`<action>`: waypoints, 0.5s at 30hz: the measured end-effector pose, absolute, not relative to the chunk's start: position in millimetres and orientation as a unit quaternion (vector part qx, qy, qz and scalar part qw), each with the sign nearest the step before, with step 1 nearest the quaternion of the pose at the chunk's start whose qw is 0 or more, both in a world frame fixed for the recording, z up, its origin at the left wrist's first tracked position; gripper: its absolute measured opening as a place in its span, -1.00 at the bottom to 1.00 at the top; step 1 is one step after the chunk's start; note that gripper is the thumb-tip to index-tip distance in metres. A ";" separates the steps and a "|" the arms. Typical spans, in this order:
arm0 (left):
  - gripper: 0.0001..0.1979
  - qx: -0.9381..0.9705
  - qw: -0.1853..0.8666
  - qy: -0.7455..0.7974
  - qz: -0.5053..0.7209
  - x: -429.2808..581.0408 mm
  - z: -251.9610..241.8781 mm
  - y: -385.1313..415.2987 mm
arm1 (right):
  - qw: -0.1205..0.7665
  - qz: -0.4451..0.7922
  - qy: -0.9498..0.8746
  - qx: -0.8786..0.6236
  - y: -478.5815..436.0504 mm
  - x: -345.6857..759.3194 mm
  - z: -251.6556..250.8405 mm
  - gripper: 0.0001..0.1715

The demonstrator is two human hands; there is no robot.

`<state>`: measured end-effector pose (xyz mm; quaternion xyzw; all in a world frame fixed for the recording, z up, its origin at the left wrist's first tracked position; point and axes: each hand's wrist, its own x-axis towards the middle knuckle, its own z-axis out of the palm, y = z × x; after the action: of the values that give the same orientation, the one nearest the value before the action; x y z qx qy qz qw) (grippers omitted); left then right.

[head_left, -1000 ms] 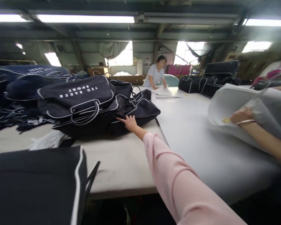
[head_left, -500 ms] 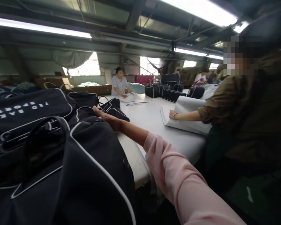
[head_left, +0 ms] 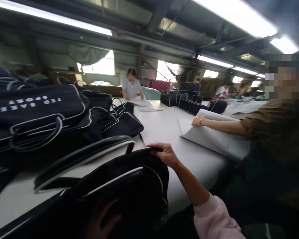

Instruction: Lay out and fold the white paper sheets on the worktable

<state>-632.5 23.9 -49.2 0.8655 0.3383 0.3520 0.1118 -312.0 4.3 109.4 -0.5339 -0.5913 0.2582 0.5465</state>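
Note:
In front of me a dark duffel bag [head_left: 129, 186] with white piping is tipped up at the table edge. Its handle [head_left: 89, 156] arches over the far side. My right hand [head_left: 165, 154], in a pink sleeve, pinches the bag's upper right corner between thumb and fingers. Low against the bag's near side is my left hand [head_left: 103, 220], dim and blurred. Its fingers look apart, and most of the palm is lost in shadow.
More dark bags [head_left: 35, 103] with white lettering are piled left on the white table [head_left: 159, 122]. At right a co-worker's hand [head_left: 196, 120] holds a white sheet [head_left: 214, 132]. Another person [head_left: 131, 86] handles paper at the far end, near black bags [head_left: 191, 103].
My right hand has moved from lying flat on a bag to gripping the bag's corner. The bag is now drawn nearer and tilted, apart from the pile. My left hand has come into view.

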 end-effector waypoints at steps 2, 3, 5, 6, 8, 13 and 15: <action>-0.78 0.835 0.018 0.401 0.376 -650.3 -15.8 38.9 | 0.540 0.224 -0.614 -0.531 9.2 -319.8 110.2 -0.64; -0.77 0.836 -0.011 0.388 0.388 -656.3 -1.0 45.7 | 0.537 0.211 -0.623 -0.528 14.5 -324.7 111.1 -0.64; -0.76 0.837 -0.051 0.353 0.414 -662.7 20.9 56.7 | 0.536 0.196 -0.625 -0.532 26.9 -333.3 112.4 -0.67; -0.72 0.830 -0.067 0.350 0.428 -664.1 27.6 61.4 | 0.538 0.194 -0.619 -0.538 32.7 -336.2 112.8 -0.68; -0.58 0.818 -0.082 0.374 0.430 -666.7 33.5 71.1 | 0.537 0.197 -0.607 -0.551 41.7 -339.5 113.4 -0.71; -0.32 0.848 -0.102 0.424 0.301 -679.6 33.8 100.1 | 0.539 0.181 -0.607 -0.554 48.2 -345.7 116.4 -0.73; -0.36 0.853 -0.114 0.446 0.247 -684.3 39.0 106.3 | 0.544 0.178 -0.601 -0.558 45.2 -349.5 118.1 -0.74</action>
<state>-684.3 106.3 39.0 0.8527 0.4460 0.2473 -0.1135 -349.5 45.2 118.1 -0.5583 -0.6006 0.1780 0.5439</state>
